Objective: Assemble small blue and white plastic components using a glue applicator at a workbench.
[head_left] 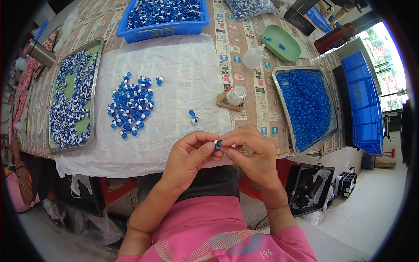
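Near the front edge of the table, my left hand pinches a small dark blue and white plastic piece between thumb and fingers. From the other side my right hand closes its thumb and fingertips on the same piece. Just beyond my hands, two more small blue pieces, one partly white, lie on crumpled white paper. Further left on that paper is a loose pile of blue and white pieces. To the right, a small glass bottle stands on a wooden block.
A metal tray of blue and white pieces lies left, another tray of clear blue parts right. At the back stand a full blue bin, a green dish and a white squeeze bottle. Metal flasks stand at both sides.
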The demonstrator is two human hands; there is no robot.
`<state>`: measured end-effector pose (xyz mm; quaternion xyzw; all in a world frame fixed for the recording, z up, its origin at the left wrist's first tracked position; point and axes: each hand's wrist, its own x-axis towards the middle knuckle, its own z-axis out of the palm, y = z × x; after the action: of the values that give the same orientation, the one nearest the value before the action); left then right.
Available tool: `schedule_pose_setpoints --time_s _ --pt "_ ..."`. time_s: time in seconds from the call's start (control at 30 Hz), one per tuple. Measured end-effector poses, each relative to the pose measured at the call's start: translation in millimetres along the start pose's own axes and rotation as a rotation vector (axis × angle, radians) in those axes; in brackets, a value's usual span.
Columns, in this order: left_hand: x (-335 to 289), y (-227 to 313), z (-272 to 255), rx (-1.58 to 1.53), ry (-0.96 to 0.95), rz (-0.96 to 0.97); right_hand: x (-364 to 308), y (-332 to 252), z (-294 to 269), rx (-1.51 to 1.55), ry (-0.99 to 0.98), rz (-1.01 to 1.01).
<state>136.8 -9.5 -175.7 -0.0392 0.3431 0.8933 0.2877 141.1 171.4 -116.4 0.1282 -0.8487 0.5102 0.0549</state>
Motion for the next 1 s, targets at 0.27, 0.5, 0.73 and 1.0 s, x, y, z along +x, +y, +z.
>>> schedule_pose_setpoints --time_s 0.27,0.5,0.73,1.0 --pt "-1.7 2.1 3.6 0.015 0.019 0.002 0.9 1.9 -1.5 0.018 -0.014 -0.03" --pt "-0.5 1.6 4.8 0.02 0.046 0.01 0.7 3.5 -3.1 0.074 -0.029 -0.006" --pt "-2.3 5.1 8.0 0.047 0.037 -0.021 -0.9 9.4 -7.3 0.142 -0.045 -0.003" --pt "-2.2 7.8 9.4 0.011 0.05 -0.075 -0.9 -0.2 -15.6 0.071 -0.032 0.09"
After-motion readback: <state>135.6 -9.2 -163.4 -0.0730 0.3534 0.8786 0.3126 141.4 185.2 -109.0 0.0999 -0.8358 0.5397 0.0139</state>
